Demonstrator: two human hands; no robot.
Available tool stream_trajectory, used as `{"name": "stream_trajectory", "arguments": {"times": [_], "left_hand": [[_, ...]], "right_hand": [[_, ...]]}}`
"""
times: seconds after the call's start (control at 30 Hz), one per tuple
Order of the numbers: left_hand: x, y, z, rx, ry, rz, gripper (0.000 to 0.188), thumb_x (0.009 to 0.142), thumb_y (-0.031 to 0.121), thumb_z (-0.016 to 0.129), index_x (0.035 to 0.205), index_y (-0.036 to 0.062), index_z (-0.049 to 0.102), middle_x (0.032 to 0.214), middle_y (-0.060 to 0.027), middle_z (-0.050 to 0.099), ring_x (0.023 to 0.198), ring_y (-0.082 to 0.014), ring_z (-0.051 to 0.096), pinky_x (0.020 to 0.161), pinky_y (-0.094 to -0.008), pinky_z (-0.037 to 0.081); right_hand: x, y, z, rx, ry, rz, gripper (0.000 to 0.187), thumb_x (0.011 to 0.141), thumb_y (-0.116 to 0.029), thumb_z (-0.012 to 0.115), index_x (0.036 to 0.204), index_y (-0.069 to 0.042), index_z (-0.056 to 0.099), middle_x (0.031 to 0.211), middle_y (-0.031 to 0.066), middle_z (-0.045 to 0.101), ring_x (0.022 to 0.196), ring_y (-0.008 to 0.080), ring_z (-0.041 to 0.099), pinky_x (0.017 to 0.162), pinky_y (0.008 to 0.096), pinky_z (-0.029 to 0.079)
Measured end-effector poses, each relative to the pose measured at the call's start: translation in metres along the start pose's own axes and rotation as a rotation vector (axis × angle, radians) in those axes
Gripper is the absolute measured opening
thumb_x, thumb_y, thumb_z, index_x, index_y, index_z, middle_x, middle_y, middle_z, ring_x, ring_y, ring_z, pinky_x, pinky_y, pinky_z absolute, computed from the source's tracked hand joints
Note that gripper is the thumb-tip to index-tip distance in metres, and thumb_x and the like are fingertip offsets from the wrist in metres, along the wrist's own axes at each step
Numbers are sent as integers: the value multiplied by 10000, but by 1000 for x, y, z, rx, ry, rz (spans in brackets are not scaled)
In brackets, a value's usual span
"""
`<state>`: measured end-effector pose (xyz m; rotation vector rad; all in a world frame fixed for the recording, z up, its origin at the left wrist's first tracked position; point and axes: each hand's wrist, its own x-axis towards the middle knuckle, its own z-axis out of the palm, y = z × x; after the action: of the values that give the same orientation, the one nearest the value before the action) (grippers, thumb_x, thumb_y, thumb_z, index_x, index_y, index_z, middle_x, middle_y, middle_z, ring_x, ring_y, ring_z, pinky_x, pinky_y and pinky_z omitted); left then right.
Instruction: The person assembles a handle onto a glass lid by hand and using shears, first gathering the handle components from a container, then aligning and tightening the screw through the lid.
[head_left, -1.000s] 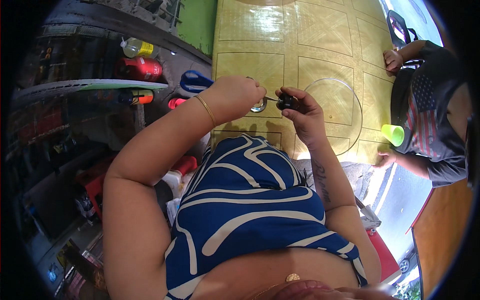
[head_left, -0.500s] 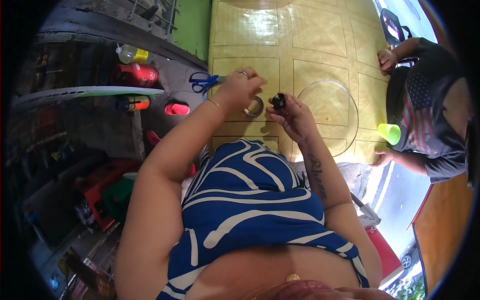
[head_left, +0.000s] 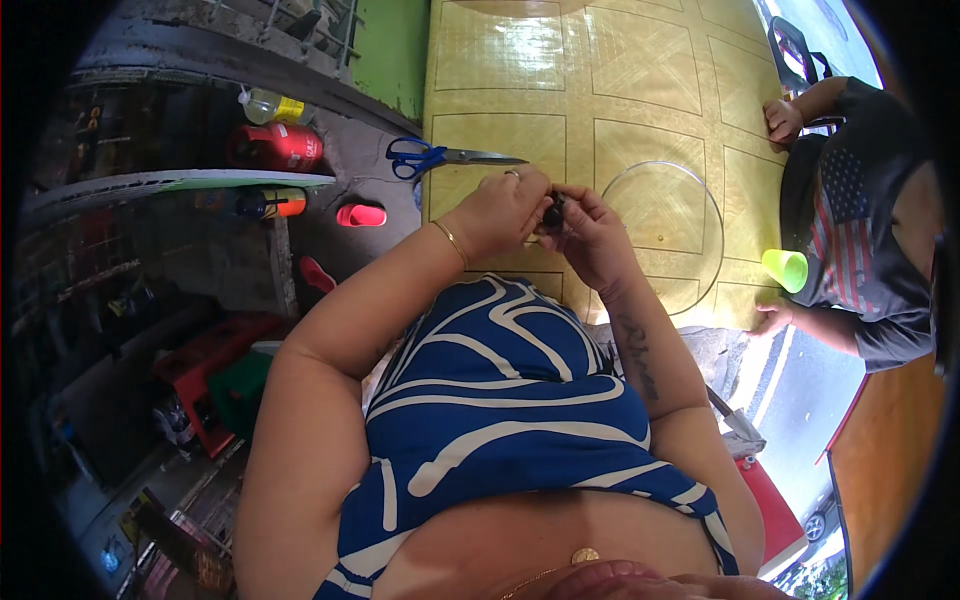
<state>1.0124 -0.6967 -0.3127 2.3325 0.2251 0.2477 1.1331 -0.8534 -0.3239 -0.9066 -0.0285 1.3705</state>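
Note:
Both my hands meet close to my body, over the near edge of a yellow patterned table [head_left: 495,110]. My right hand [head_left: 598,240] pinches a small black knob-like piece [head_left: 553,214] between thumb and fingers. From the left, my left hand [head_left: 500,212] has its bent fingers closed against the same piece; the fingertips are partly hidden. To the right of my hands, a clear round glass lid [head_left: 716,220] with a thin metal rim and a small spot at its centre lies flat. Blue-handled scissors [head_left: 420,157] lie beyond my left hand, handles over the table's left edge.
At the table's right side a person [head_left: 835,200] in a dark shirt sits with both hands at the edge. A lime-green cup [head_left: 785,269] lies tilted there. On the left floor are a pink slipper [head_left: 361,215], a red gas cylinder [head_left: 280,147] and a plastic bottle [head_left: 270,106].
My left hand has moved right and nearer, away from the scissors, and joined my right hand at the black piece. The tape roll seen earlier between the hands is now hidden.

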Motion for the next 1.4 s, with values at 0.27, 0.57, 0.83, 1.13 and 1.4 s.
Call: {"name": "stream_trajectory", "arguments": {"times": [0.27,0.57,0.83,1.13,1.4], "left_hand": [[-6,4,3,-233,64,-97,91,994,103,530,1005,13,517,894,-214,569,845,-404,574,736,-441,467],[-12,3,8,-184,53,-99,109,1009,117,536,1018,10,524,912,-212,576,820,-387,569,743,-439,470],[-11,9,11,-256,94,-82,90,1008,105,522,1035,19,529,899,-203,584,819,-385,581,745,-432,474],[-16,9,14,-412,-16,-274,116,1027,132,502,1039,19,526,861,-170,585,728,-321,580,704,-388,491],[-25,18,14,-528,-29,-342,123,1005,132,539,959,18,540,806,-166,604,704,-327,574,654,-404,470]], "right_hand": [[-5,-11,-1,62,-32,-577,385,1031,-315,542,1178,37,595,1144,173,662,1086,296,642,1049,432,447],[-17,-4,12,-596,46,-279,240,949,-97,636,1172,-13,602,1021,98,660,965,194,642,802,288,543],[-11,-6,4,-194,208,73,657,1021,-587,421,1283,9,510,1081,150,660,879,232,657,669,346,577],[-19,5,6,-1449,-80,-1209,285,749,77,723,989,-64,665,1214,113,611,1123,298,594,970,403,509],[-34,-3,28,-473,334,-292,336,967,-299,643,1143,-16,597,1204,161,602,1060,245,617,879,399,544]]}}
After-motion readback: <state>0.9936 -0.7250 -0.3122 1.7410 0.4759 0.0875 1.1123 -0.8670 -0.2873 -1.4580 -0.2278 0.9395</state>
